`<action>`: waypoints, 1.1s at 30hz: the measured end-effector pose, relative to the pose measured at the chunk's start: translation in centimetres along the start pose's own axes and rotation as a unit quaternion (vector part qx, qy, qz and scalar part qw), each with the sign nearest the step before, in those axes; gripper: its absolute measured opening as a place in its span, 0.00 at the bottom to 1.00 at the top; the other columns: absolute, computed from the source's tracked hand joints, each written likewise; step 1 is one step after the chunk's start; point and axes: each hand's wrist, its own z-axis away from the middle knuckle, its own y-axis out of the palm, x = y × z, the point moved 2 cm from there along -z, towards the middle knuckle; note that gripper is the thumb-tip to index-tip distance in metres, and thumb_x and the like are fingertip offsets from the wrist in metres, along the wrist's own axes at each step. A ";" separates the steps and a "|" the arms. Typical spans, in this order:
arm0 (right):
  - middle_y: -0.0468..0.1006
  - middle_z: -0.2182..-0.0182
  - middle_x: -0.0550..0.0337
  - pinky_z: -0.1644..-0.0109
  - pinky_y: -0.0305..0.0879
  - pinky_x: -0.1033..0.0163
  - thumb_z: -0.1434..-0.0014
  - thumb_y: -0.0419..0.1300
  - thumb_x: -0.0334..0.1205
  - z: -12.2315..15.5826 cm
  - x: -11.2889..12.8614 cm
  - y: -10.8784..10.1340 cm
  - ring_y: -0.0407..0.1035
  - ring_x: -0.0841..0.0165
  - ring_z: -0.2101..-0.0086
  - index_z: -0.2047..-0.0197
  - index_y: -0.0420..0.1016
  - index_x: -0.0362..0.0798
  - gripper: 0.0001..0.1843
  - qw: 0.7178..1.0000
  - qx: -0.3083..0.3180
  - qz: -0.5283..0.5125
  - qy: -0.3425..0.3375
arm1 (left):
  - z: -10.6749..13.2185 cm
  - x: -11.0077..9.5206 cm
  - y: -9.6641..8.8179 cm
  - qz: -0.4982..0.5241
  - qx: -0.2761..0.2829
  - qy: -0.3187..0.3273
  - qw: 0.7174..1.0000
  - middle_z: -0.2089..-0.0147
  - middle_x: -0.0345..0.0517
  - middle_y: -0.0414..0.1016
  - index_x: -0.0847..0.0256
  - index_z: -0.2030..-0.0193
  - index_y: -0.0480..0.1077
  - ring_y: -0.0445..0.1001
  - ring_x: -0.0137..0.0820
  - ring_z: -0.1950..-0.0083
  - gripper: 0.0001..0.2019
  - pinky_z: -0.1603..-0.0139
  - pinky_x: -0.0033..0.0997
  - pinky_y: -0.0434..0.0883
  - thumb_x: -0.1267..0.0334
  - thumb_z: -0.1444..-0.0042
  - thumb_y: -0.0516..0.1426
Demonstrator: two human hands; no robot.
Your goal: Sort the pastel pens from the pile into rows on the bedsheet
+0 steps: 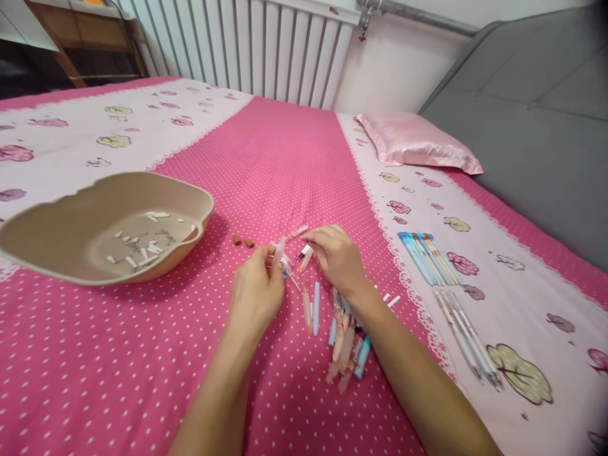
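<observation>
Near on the bed (285, 392) lies a loose pile of pen barrels (346, 339). Beyond it, the left hand (256, 285) pinches a pale pink pen piece (279, 251), while the right hand (338, 258) bends close to more pen parts (306, 256), its grip unclear; a tan basin (90, 206) stands left, a pink pillow (418, 139) far right.

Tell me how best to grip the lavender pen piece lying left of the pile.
Probably the far end, from above: the lavender pen piece is slim, lies flat, and that end reaches past the peach piece close on its left.
</observation>
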 end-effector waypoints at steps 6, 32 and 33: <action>0.75 0.62 0.56 0.55 0.68 0.58 0.38 0.56 0.35 -0.5 1.7 -2.7 0.69 0.65 0.60 0.60 0.79 0.52 0.10 0.984 -0.153 -0.088 -0.001 | 0.1 -0.2 0.2 0.003 0.012 0.017 1.000 0.63 0.47 0.75 0.59 0.61 0.67 0.72 0.37 0.63 0.07 0.63 0.34 0.64 0.65 0.44 0.50; 0.59 0.36 0.63 0.32 0.49 0.50 0.31 0.42 0.48 0.0 2.6 -2.4 0.52 0.66 0.37 0.35 0.59 0.56 0.24 0.944 0.062 -0.322 0.040 | 0.5 -0.8 0.4 0.020 0.047 0.072 0.996 0.64 0.48 0.76 0.61 0.60 0.68 0.74 0.34 0.64 0.07 0.64 0.32 0.67 0.67 0.43 0.50; 0.59 0.36 0.63 0.33 0.49 0.50 0.31 0.42 0.48 0.0 2.7 -2.5 0.52 0.66 0.37 0.35 0.58 0.56 0.24 0.951 0.062 -0.302 0.035 | 0.5 -0.8 0.4 0.018 0.048 0.070 0.996 0.64 0.47 0.76 0.61 0.60 0.68 0.74 0.34 0.64 0.07 0.64 0.32 0.67 0.67 0.43 0.50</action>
